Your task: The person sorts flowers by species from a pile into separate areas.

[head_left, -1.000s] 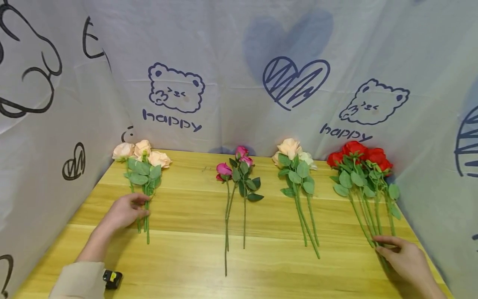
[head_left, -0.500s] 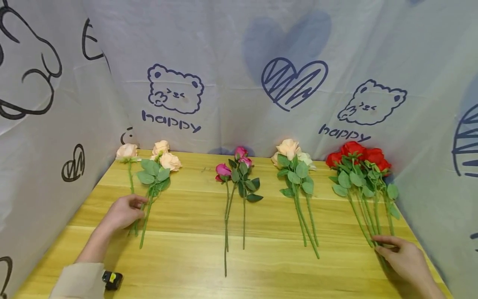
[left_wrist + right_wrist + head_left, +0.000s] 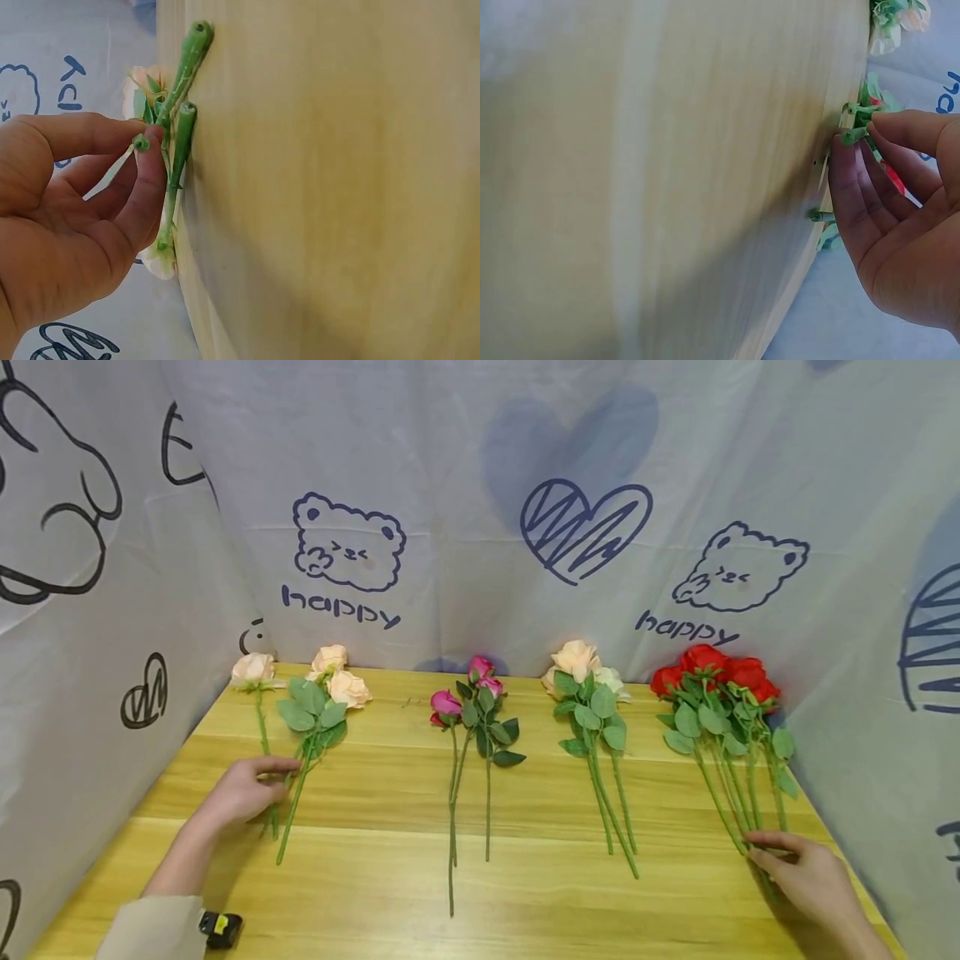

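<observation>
At the table's left, my left hand (image 3: pixel 243 792) is among the stems of several peach roses (image 3: pixel 348 689). The left wrist view shows its thumb and forefinger pinching one green stem (image 3: pixel 141 142), while two other stem ends (image 3: pixel 187 109) lie on the wood beside the fingertips. A single pale rose (image 3: pixel 253 668) lies apart on the left of that group. Over on the right, my right hand (image 3: pixel 810 872) holds a stem (image 3: pixel 853 136) of the red roses (image 3: pixel 705 667) between thumb and fingers. Other red rose stems rest beside it on the table.
Pink roses (image 3: pixel 446 702) lie mid-table (image 3: pixel 375 877), with a bunch of cream and peach roses (image 3: pixel 576 660) to their right. Printed cloth (image 3: pixel 450 527) walls the table at the back and both sides. A small black device (image 3: pixel 222 929) sits at my left wrist.
Two of the left peach roses have swung right, away from the single pale one, and their stem ends have slid left. The right hand stays at the red rose stems.
</observation>
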Demonstrator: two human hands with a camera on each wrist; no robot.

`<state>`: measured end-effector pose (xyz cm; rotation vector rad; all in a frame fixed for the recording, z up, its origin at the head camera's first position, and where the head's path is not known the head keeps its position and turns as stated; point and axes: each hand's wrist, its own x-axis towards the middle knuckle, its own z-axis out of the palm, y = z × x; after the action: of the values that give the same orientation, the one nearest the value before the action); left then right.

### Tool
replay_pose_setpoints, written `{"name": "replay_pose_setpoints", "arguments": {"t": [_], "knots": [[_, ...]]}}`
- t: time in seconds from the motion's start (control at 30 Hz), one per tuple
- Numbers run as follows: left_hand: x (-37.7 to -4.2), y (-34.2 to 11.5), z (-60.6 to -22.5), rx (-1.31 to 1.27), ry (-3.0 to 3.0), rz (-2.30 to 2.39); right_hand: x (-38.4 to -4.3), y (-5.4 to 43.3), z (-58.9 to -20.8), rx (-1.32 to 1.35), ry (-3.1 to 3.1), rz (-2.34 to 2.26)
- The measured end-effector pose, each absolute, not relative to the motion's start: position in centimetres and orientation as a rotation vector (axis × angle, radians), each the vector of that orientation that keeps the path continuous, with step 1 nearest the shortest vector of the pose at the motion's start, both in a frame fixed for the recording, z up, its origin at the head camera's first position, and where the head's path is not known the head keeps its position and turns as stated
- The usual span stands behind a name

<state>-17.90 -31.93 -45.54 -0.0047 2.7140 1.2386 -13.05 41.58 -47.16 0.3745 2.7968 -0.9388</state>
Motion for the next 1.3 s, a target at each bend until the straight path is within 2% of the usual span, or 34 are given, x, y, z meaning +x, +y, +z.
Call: {"name": "replay_pose_setpoints", "arguments": {"t": [0.23, 0.47, 0.7, 0.83, 1.1, 1.3], "knots": [[-16.9, -31.5, -45.2, -0.073, 2.655, 1.343, -13.0, 41.1, -46.6, 0.429, 2.756, -1.011], [-16.2, -29.9, -44.2, -0.13, 2.722, 1.36, -12.7, 38.7, -45.7, 0.368, 2.979, -1.086], [-16.2, -27.2, -43.4, -0.207, 2.693, 1.582, -13.1, 34.8, -45.2, 0.199, 3.055, -1.537], [-16.5, -25.1, -43.0, -0.183, 2.674, 1.698, -13.6, 32.2, -44.9, 0.043, 2.947, -1.816], [-17.3, -20.8, -42.8, -0.093, 2.569, 1.863, -14.8, 27.1, -43.8, -0.148, 2.805, -2.048], [-18.3, -17.5, -43.0, 0.0, 2.482, 2.005, -15.1, 23.4, -44.3, -0.163, 2.705, -2.102]]}}
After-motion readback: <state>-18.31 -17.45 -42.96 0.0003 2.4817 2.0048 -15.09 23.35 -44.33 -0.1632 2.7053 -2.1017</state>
